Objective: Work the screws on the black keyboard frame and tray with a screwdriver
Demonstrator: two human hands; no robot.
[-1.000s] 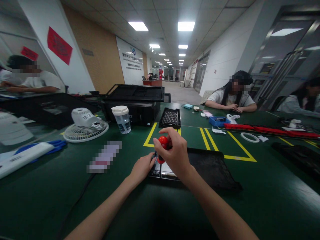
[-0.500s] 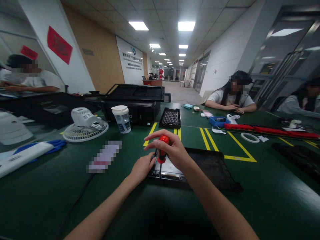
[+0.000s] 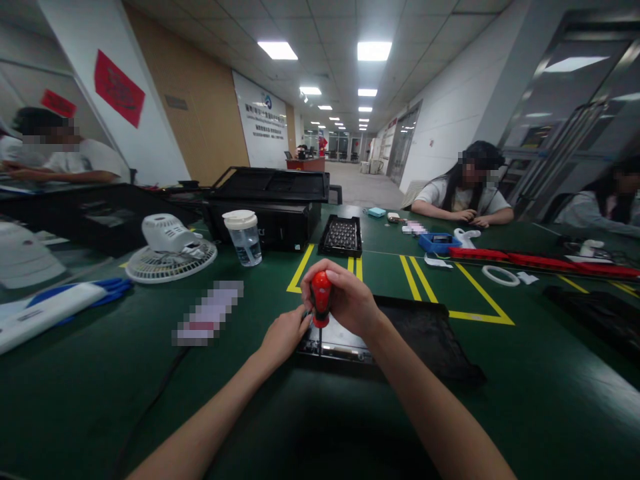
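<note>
A red-handled screwdriver stands upright, its shaft down at the front left part of a shiny plate. My right hand is closed around its handle. The plate lies in a flat black casing on the green table. My left hand rests at the casing's left edge, with its fingertips close together beside the screwdriver; whether they pinch anything is hidden.
Beyond my hands are a black tray, a lidded cup and a large black case. A white fan lies at left. A person sits across at right, near a blue box.
The fingers of my right hand, spread out to the left before, have curled round the screwdriver handle. My left hand has hardly moved.
</note>
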